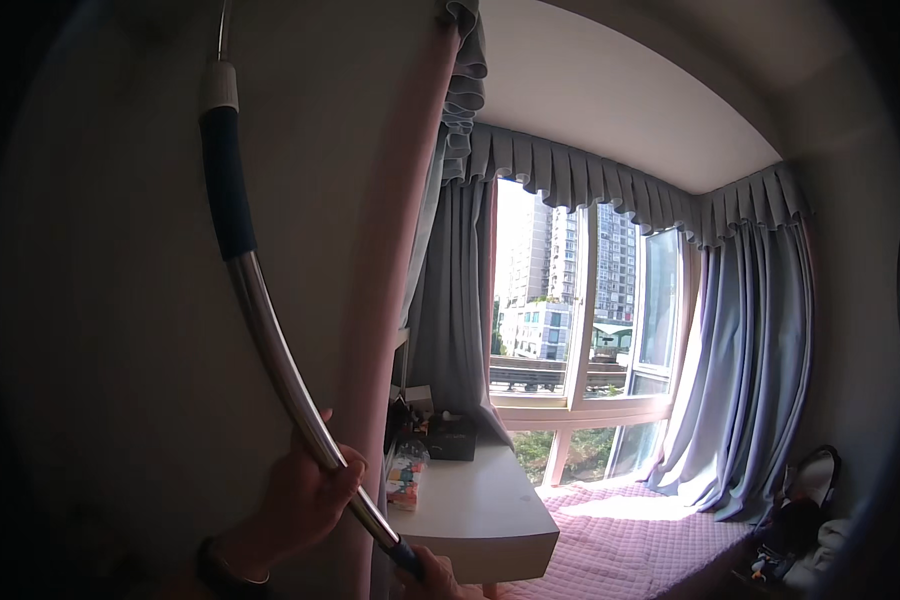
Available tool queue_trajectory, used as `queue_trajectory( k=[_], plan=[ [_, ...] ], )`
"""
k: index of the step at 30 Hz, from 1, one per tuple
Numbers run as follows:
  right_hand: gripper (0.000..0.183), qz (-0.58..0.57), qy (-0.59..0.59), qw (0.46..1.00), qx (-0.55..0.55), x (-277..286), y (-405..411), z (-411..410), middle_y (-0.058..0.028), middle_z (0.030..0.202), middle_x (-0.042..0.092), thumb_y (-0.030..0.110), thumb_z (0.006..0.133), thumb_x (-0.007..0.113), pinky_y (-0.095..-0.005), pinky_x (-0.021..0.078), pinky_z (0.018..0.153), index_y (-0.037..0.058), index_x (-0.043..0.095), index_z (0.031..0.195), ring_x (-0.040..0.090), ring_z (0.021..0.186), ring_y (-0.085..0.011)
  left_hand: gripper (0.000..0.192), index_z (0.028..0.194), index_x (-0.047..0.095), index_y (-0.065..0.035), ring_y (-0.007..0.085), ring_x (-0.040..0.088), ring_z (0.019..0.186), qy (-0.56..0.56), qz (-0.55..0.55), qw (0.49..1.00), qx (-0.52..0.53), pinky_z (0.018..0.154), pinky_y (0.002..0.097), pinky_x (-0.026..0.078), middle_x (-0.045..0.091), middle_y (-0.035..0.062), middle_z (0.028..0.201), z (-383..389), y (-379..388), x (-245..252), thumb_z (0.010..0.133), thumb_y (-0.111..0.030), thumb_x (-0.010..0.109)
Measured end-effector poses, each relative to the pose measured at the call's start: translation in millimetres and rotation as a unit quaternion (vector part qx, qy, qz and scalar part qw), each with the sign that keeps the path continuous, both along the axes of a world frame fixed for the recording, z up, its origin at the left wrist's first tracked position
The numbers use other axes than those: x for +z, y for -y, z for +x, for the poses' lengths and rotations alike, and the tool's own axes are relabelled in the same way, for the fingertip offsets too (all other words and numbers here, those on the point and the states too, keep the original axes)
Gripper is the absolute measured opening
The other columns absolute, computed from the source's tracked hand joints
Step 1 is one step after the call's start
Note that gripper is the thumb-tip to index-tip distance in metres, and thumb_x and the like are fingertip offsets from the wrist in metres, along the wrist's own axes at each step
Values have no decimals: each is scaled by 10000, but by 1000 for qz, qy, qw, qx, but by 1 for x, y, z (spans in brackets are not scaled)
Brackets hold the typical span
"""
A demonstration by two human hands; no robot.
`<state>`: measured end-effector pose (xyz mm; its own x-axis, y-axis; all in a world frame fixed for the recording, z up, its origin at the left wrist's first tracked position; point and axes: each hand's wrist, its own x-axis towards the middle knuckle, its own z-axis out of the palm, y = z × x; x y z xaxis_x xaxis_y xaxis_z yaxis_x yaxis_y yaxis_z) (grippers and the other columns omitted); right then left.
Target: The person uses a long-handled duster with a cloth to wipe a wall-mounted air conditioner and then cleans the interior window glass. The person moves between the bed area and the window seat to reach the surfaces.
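A metal pole (281, 360) with dark blue sleeves and a white collar runs from the top left down to the bottom centre. My left hand (319, 480) is closed around its bare metal part, with a dark band on the wrist. Lower down, my right hand (435, 574) grips the dark sleeve near the pole's lower end, partly cut off by the picture's edge. A thin metal rod (225, 30) rises from the white collar; its upper end is out of view.
A pink curtain (379, 300) hangs just right of the pole. Beyond it stand a white desk (480, 495) with a dark box (452, 439) and a plastic-wrapped pack (406, 480). Grey curtains (750, 360) flank a window above a pink quilted cover (615, 547).
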<state>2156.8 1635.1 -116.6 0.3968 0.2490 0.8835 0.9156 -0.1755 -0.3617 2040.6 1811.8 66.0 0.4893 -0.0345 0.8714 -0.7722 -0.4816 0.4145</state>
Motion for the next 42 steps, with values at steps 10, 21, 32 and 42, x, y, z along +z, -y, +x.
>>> queue_trajectory(
  k=[10, 21, 32, 42],
  plan=[
    [198, 38, -42, 992, -114, -27, 54, -8, -85, 638, 534, 126, 870, 594, -316, 416, 480, 29, 544, 1035, 500, 523, -144, 608, 1286, 355, 62, 239, 656, 810, -102, 152, 983, 4, 707, 357, 533, 635, 105, 822, 29, 64, 31, 877, -310, 608],
    [277, 147, -164, 964, -145, -53, 130, -24, -22, 653, 527, 147, 908, 554, -289, 438, 488, 0, 533, 1142, 492, 544, -101, 564, 1123, 337, 99, 345, 642, 594, -21, 226, 968, -111, 544, 417, 515, 600, 141, 616, 89, 161, 15, 901, -377, 541],
    [237, 45, -421, 825, -374, -132, 286, -35, 2, 572, 509, 246, 851, 652, -295, 391, 449, 65, 541, 745, 482, 504, -104, 440, 1061, 356, 61, 412, 628, 726, -137, 109, 944, -279, 653, 469, 503, 605, 219, 778, 158, 303, -35, 862, -249, 596],
    [199, 76, -356, 873, -324, -215, 392, -64, -8, 600, 544, 225, 894, 603, -294, 393, 464, 53, 585, 795, 498, 521, -108, 410, 1120, 332, 69, 241, 671, 797, -219, 139, 918, -302, 737, 364, 515, 655, 148, 841, 205, 409, -108, 900, -186, 567]
  ],
)
